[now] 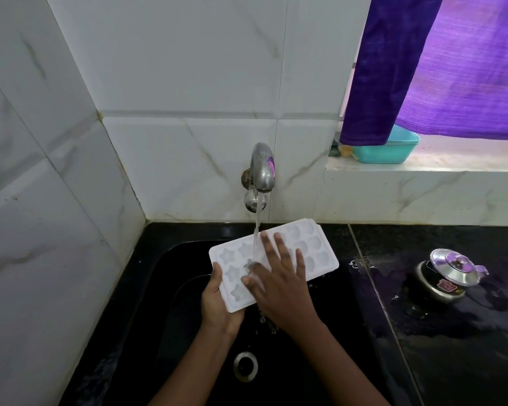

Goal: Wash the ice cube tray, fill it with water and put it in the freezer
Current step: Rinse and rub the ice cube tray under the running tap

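The right hand (282,288) lies flat on the white plastic ice cube tray (314,247), fingers spread across its moulded cavities. The left hand (217,303) grips the tray's near short end, thumb on the rim and fingers curled beneath. The tray is held above the black sink (188,332), cavities up, its long axis running from near left to far right. A thin stream of water (258,224) from the steel wall tap (261,171) strikes it beside the right fingertips. Both forearms reach in from below. To the right, on the wet black stone desk (452,347), sits a small dark pot with a shiny steel lid (449,273). White marbled tiles (159,83) cover the walls, and a purple curtain (423,68) hangs over a teal plastic tub (393,150) on the sill.
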Demonstrator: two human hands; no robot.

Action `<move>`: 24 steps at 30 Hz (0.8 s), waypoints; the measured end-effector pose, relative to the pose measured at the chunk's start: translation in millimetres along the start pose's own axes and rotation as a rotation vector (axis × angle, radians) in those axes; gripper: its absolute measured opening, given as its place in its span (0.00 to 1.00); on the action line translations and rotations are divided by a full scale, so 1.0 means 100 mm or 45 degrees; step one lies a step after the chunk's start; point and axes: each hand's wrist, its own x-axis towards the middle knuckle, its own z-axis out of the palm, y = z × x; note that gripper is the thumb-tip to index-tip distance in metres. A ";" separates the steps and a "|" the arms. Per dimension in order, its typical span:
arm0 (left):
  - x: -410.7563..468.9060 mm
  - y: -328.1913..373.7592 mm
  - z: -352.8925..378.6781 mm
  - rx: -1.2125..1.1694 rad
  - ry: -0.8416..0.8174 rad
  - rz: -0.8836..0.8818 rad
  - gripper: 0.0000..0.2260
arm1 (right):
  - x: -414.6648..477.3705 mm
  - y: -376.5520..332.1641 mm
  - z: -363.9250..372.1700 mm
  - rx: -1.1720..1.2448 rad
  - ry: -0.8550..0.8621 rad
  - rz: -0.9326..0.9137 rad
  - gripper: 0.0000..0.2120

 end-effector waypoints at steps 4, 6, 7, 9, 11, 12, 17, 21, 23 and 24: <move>0.01 0.00 0.03 -0.029 -0.019 -0.006 0.29 | 0.01 -0.07 -0.04 -0.038 0.014 -0.019 0.25; 0.03 0.04 0.04 0.001 -0.029 0.003 0.29 | 0.00 -0.07 -0.01 -0.024 -0.033 -0.042 0.28; 0.02 0.04 0.03 0.005 -0.027 -0.009 0.29 | 0.02 -0.03 -0.02 -0.026 -0.053 -0.044 0.28; 0.01 0.02 0.02 0.029 0.005 -0.027 0.30 | 0.07 0.05 -0.08 -0.034 -0.051 -0.024 0.27; 0.00 -0.01 0.04 -0.010 0.002 -0.035 0.31 | 0.08 0.00 -0.11 -0.030 0.015 -0.009 0.26; 0.01 -0.01 0.04 -0.042 -0.009 -0.035 0.31 | 0.05 -0.04 -0.09 -0.031 0.035 -0.021 0.25; 0.03 0.01 0.00 0.025 -0.026 -0.036 0.28 | 0.05 0.09 -0.06 -0.020 -0.042 -0.048 0.25; 0.06 -0.01 0.01 0.013 -0.007 -0.011 0.29 | 0.02 -0.03 -0.03 -0.029 -0.030 -0.059 0.25; 0.08 0.03 0.01 0.059 0.009 0.008 0.28 | 0.01 0.01 0.00 -0.024 -0.144 -0.075 0.26; 0.08 0.03 0.00 0.073 0.010 -0.004 0.28 | 0.03 0.06 -0.03 -0.029 -0.190 -0.073 0.24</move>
